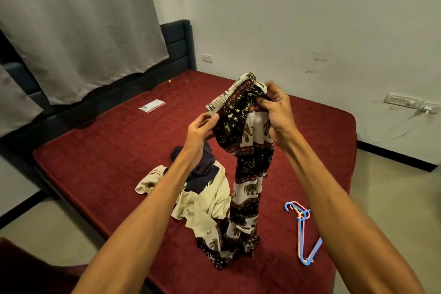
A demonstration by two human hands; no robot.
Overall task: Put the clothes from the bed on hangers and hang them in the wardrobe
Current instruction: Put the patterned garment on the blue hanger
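Note:
Elephant-print trousers (248, 157) in black, dark red and cream hang in the air above the bed (100, 150), their legs trailing down onto the mattress. My right hand (276, 112) grips the bunched waistband at the top. My left hand (202, 126) pinches the waistband's lower left edge. Under my left forearm lies a heap with a cream shirt (205, 200) and a dark navy garment (202, 169). Pink and blue plastic hangers (303, 231) lie on the mattress at the right, partly behind my right forearm. No wardrobe is in view.
A small clear packet (152, 105) lies on the red mattress toward the dark headboard (177, 40). A grey curtain (78, 24) hangs at the left. White wall with sockets (410, 102) at the right, tiled floor (391, 198) beside the bed.

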